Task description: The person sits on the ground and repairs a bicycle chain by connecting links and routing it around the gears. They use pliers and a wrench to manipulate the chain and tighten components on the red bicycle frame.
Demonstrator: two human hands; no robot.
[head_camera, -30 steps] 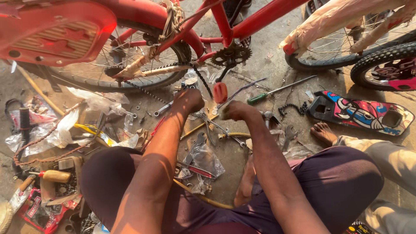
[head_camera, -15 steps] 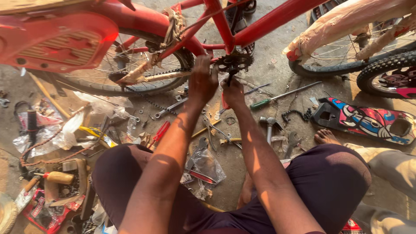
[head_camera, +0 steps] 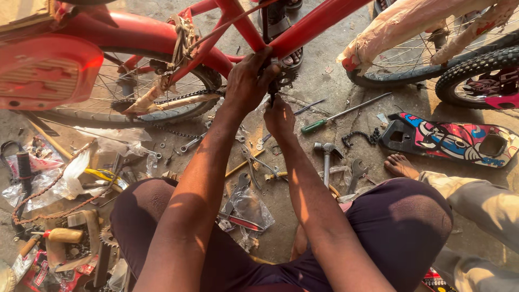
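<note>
The sprocket (head_camera: pixel 285 75) sits under our left hand (head_camera: pixel 247 81), which grips it. Our right hand (head_camera: pixel 279 116), at 5 o'clock, pinches the crank (head_camera: pixel 271 97).

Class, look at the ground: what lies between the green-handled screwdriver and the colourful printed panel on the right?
In the head view, a short loose black chain lies on the concrete between the green-handled screwdriver and the colourful printed panel.

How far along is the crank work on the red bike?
Done: nothing looks finished. The chain hangs slack along the rear wheel, and another chain piece lies on the ground. In hand: left hand and right hand are both at the sprocket under the red frame. Left: the hammer, screwdriver and wrenches lie unused.
</note>
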